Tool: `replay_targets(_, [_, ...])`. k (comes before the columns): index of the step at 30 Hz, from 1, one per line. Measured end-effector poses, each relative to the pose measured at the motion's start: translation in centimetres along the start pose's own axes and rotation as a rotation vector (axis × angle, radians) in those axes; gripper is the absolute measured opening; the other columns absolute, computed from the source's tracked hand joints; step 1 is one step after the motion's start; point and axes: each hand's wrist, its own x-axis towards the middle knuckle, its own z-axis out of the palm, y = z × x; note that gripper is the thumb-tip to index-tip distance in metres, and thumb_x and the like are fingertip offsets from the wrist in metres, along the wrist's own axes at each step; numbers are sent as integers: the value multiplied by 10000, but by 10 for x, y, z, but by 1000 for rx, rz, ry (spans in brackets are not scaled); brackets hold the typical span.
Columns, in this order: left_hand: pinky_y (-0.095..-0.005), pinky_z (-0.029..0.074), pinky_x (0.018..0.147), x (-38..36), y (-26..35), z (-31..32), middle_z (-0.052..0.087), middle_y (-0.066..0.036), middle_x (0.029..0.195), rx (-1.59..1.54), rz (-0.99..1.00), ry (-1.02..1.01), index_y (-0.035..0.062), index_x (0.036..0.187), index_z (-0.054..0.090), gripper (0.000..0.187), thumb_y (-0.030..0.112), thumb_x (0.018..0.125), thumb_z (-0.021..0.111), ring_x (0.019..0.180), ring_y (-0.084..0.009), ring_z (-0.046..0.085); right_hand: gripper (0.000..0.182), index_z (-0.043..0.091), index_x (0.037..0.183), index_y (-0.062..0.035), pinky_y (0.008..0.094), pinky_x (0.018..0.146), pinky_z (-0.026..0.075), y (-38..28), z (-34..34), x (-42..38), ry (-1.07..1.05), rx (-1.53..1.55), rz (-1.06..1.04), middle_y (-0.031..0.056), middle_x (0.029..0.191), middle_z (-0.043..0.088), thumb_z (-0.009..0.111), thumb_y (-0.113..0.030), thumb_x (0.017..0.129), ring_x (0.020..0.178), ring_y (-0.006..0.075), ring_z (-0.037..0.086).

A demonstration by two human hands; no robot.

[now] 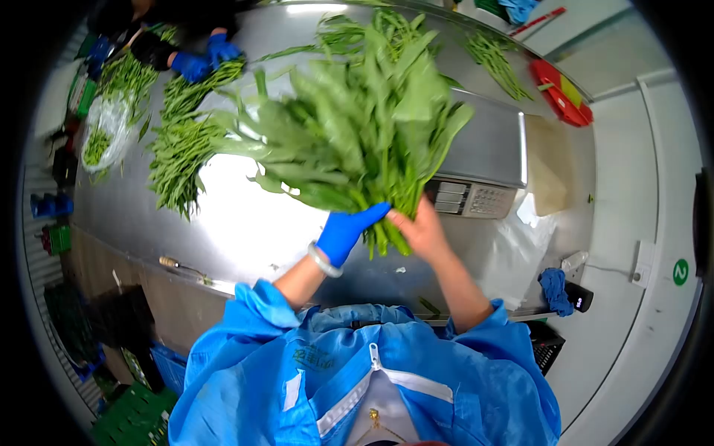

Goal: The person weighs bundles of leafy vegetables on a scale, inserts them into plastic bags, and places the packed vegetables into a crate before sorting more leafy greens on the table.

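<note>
both hands are gripping a bunch of leafy greens [357, 126] by its stems above the steel table [245, 223], the gloved left hand [346, 232] and bare right hand [421, 230] closing round them, apparently gathering it for the scale [483, 152] just behind.

We hold the bunch of greens [357, 126] above the worktop [253, 223], in front of the scale [483, 149]; beans [178, 149] lie near its left edge.
</note>
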Motion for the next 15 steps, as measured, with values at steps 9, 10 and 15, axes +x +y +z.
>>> replay_targets(9, [-293, 470, 887, 181, -23, 170, 636, -89, 1168, 56, -228, -389, -3, 1211, 592, 454, 209, 831, 723, 1015, -163, 605, 439, 507, 1266, -7, 327, 934, 436, 17, -229, 38, 220, 239, 313, 102, 1183, 615, 639, -140, 869, 1063, 198, 579])
replay_targets(10, [-294, 470, 886, 199, -55, 169, 636, -91, 1169, 68, -258, -352, -4, 1215, 587, 461, 203, 827, 725, 1010, -168, 607, 444, 511, 1257, 0, 336, 927, 439, 48, -242, 43, 263, 18, 366, 115, 1161, 626, 647, -151, 862, 1050, 214, 585])
replay_targets(15, [-310, 479, 811, 202, -97, 160, 643, -75, 1121, 22, -402, -148, 45, 1224, 570, 378, 138, 865, 647, 954, -182, 614, 553, 494, 1260, 39, 335, 876, 462, 69, -263, 18, 618, -60, 398, 185, 1120, 646, 701, -249, 836, 1023, 231, 622])
